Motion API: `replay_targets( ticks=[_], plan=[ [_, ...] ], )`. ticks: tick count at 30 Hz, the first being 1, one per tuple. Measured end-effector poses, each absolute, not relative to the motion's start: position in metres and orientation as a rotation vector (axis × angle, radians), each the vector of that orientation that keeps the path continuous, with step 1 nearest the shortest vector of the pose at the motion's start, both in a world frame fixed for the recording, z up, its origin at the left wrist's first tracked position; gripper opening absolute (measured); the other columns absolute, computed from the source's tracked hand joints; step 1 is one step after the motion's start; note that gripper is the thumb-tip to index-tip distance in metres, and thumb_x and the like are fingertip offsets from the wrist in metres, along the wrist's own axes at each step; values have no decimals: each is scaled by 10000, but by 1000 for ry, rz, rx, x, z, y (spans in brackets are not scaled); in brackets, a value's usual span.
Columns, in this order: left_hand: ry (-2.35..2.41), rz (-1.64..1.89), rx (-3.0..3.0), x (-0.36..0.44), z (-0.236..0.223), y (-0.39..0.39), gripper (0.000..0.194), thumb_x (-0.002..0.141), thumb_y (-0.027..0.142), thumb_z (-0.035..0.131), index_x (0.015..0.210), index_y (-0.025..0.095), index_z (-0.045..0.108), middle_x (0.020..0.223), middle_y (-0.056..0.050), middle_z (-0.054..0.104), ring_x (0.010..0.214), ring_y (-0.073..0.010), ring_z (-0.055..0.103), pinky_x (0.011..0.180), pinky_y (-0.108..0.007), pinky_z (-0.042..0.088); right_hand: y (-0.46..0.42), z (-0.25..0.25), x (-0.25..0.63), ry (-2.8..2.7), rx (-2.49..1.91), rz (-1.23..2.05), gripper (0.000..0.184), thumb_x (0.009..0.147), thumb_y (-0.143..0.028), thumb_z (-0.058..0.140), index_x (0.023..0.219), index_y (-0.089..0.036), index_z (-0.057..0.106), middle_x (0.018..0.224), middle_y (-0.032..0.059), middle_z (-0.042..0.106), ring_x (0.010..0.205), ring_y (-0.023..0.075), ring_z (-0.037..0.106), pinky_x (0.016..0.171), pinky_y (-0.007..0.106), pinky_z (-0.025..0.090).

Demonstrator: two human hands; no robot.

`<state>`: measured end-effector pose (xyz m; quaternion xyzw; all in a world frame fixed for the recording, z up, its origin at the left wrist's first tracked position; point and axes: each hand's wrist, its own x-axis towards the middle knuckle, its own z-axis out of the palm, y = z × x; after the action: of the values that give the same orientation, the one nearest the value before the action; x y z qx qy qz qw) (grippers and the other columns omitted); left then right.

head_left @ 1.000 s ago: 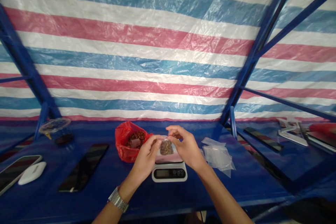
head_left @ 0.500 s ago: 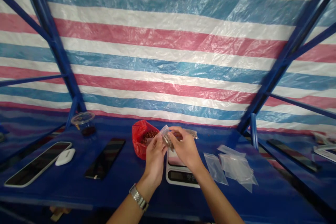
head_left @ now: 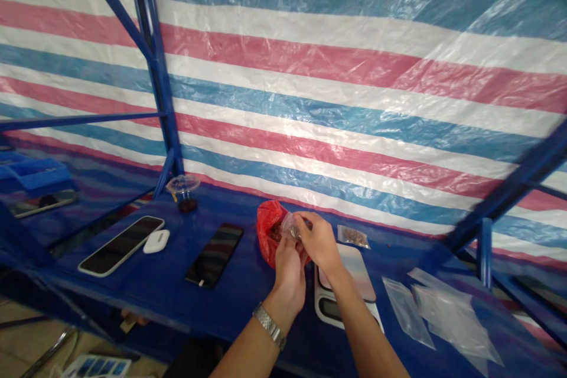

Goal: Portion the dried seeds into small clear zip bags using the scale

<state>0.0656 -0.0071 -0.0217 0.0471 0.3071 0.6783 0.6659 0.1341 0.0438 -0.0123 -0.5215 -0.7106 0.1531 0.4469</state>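
A: Right at the middle of the blue table [head_left: 248,301], both hands are up together. The right hand [head_left: 319,242] has its fingers [head_left: 302,220] pinched closed on a small clear plastic bag [head_left: 290,225], up at the bag's top edge.

B: And the left hand [head_left: 290,274], the one with the metal link watch [head_left: 270,326]?

A: Curled up just under that bag, right against it. Whether those fingers actually have a grip, I can't tell from here; the right hand blocks the view.

B: Where's the bag sitting, exactly?

A: In the air, just in front of a red plastic bag [head_left: 269,235] lying on the table, with brown bits showing in its mouth. Too small to say what they are.

B: What's on the other side?

A: A white digital kitchen scale [head_left: 343,298], just right of the hands, partly behind the right forearm. Past it lies a small filled bag of brown bits [head_left: 353,236], and further right, loose clear bags [head_left: 443,313].

B: Anything on the left?

A: Two phones, [head_left: 121,245] and [head_left: 215,254], with a white earbud case [head_left: 156,241] between them, and a lidded plastic cup [head_left: 183,192] by the blue steel frame [head_left: 153,59]. Behind it all hangs a striped tarp [head_left: 336,88].
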Motion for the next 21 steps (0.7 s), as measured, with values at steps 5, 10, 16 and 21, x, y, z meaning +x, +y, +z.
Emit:
replay_targets(
  ticks=[5, 10, 16, 21],
  plan=[
    [729, 1454, 74, 64, -25, -2, 187, 962, 106, 537, 978, 159, 716, 934, -65, 769, 669, -110, 690, 573, -186, 523, 41, -13, 136, -1840, -1268, 343, 292, 982, -301, 516, 1034, -215, 791, 1060, 94, 781, 989, 268, 722, 923, 404, 535],
    [765, 1434, 87, 64, -27, 1, 209, 1001, 185, 492, 984, 165, 700, 874, -47, 751, 641, -108, 673, 549, -186, 496, 34, -11, 138, -1822, -1205, 357, 288, 984, -295, 508, 1050, -219, 778, 1083, 88, 772, 993, 255, 722, 921, 388, 538],
    [835, 1476, 310, 63, -29, 1, 283, 1007, 247, 501, 1238, 233, 664, 1166, -57, 761, 974, -169, 739, 776, -251, 568, 32, -16, 150, -1583, -1258, 562, 394, 952, -418, 557, 1224, -162, 681, 968, 100, 773, 777, 247, 729, 716, 375, 582],
    [1073, 1646, 807, 66, -36, -4, 348, 985, 272, 571, 1326, 276, 639, 1511, -51, 591, 1442, -212, 499, 1225, -349, 335, 29, -15, 165, -1463, -1068, 815, 378, 906, -441, 622, 1150, -160, 690, 974, 101, 789, 885, 254, 754, 813, 379, 603]
  ],
)
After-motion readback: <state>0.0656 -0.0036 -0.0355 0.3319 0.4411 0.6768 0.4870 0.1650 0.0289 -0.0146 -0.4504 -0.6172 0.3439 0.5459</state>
